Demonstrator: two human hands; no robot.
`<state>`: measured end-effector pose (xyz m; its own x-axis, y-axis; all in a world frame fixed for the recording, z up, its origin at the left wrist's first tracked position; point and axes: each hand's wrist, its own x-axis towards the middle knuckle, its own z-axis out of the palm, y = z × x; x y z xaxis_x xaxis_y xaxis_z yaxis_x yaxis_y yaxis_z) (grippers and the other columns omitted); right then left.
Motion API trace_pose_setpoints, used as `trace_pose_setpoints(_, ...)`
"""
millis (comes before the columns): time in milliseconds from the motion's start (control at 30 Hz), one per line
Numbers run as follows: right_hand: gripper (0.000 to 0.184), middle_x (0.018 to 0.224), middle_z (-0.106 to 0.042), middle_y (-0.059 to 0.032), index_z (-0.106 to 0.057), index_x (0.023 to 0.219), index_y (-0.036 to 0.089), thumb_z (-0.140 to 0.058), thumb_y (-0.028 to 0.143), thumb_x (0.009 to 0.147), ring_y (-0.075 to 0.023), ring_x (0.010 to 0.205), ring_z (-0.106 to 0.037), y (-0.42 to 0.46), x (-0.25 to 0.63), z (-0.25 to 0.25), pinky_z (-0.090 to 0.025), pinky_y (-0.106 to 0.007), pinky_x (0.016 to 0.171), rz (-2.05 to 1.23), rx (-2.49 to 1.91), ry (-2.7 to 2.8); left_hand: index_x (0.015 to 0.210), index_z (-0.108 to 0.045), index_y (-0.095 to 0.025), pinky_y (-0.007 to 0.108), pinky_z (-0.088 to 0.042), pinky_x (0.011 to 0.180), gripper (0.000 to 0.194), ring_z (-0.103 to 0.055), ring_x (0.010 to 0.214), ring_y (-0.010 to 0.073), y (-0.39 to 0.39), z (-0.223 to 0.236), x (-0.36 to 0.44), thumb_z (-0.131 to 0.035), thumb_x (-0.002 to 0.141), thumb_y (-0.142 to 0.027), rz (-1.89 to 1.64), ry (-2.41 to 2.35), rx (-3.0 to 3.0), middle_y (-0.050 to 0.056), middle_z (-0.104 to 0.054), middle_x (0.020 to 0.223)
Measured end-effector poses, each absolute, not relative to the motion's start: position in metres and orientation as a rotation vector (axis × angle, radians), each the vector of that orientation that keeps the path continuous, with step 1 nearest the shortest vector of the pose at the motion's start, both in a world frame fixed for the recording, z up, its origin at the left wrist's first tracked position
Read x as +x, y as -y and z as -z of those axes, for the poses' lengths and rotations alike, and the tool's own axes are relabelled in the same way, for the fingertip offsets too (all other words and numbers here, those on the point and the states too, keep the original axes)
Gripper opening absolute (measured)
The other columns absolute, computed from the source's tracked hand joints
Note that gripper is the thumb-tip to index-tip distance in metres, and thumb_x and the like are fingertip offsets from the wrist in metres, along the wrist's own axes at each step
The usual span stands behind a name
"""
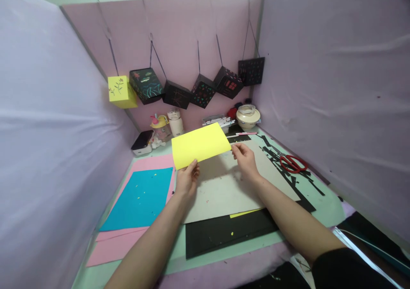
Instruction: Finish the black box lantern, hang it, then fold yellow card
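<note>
A plain yellow sheet of paper is held up above the table, slightly curved along its lower edge. My left hand pinches its bottom edge, thumb in front and fingers behind. At the sheet's lower right corner, my right hand grips it between thumb and fingertips. Beneath both hands lies a large pale grey board dotted with small scraps. Black sheets stick out from under the board's near edge, with a thin strip of yellow showing there.
Blue paper lies on pink sheets at left. Red-handled scissors rest among black paper strips at right. Decorated black boxes and a yellow box hang at the back, above a white bottle and a cream pot.
</note>
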<state>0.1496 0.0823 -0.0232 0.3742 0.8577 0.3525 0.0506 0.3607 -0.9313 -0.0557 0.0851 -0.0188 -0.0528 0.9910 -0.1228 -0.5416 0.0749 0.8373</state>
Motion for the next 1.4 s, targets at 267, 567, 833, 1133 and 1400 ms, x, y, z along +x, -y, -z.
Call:
trace_pose_setpoints(267,0.023,0.109,-0.066,-0.0060,-0.067,0.106,0.027,-0.066,0.033,0.083,-0.0248,0.107,-0.051,-0.078,0.143,0.032,-0.026,-0.046,0.105,0.286,-1.091,1.867,0.069,-0.063,-0.011,0.015,-0.042,0.050,0.031,-0.053,0.053,0.0048,-0.084,0.024,-0.054,-0.087,0.055,-0.026,-1.317,-0.890,0.652,-0.001,-0.058,0.061)
trace_pose_setpoints(567,0.015,0.081,-0.073,0.0032,-0.069,0.079,0.025,-0.060,0.019,0.089,-0.0154,0.084,-0.056,-0.078,0.143,0.029,-0.024,-0.042,0.102,0.532,-1.043,1.726,0.076,-0.072,-0.015,0.025,-0.044,0.057,0.032,-0.059,0.062,0.0142,-0.061,0.015,-0.051,-0.063,0.083,-0.045,-1.143,-0.984,1.593,0.006,-0.066,0.068)
trace_pose_setpoints(833,0.014,0.080,-0.072,0.0035,-0.068,0.081,0.025,-0.059,0.016,0.088,-0.0153,0.087,-0.056,-0.065,0.124,0.033,-0.023,-0.043,0.104,0.552,-0.981,1.856,0.104,-0.068,-0.021,0.038,-0.035,0.085,0.017,-0.061,0.099,0.0232,-0.048,0.014,-0.051,-0.060,0.089,-0.018,-1.499,-1.197,2.910,0.006,-0.073,0.102)
trace_pose_setpoints(1133,0.015,0.078,-0.071,0.0038,-0.067,0.079,0.024,-0.058,0.017,0.089,-0.0150,0.084,-0.056,-0.063,0.127,0.028,-0.023,-0.042,0.102,0.466,-0.984,1.913,0.088,-0.065,-0.019,0.036,-0.031,0.081,0.014,-0.062,0.087,0.0197,-0.063,0.013,-0.064,-0.053,0.093,-0.015,-1.336,-1.277,3.051,0.003,-0.073,0.085)
trace_pose_setpoints(1400,0.013,0.080,-0.072,0.0027,-0.066,0.077,0.025,-0.062,0.021,0.088,-0.0178,0.086,-0.058,-0.077,0.159,0.019,-0.025,-0.044,0.100,0.450,-1.102,1.757,0.084,-0.065,-0.021,0.038,-0.032,0.082,0.010,-0.062,0.086,0.0206,-0.098,0.006,-0.103,-0.059,0.089,-0.015,-1.610,-1.480,2.949,0.001,-0.073,0.082)
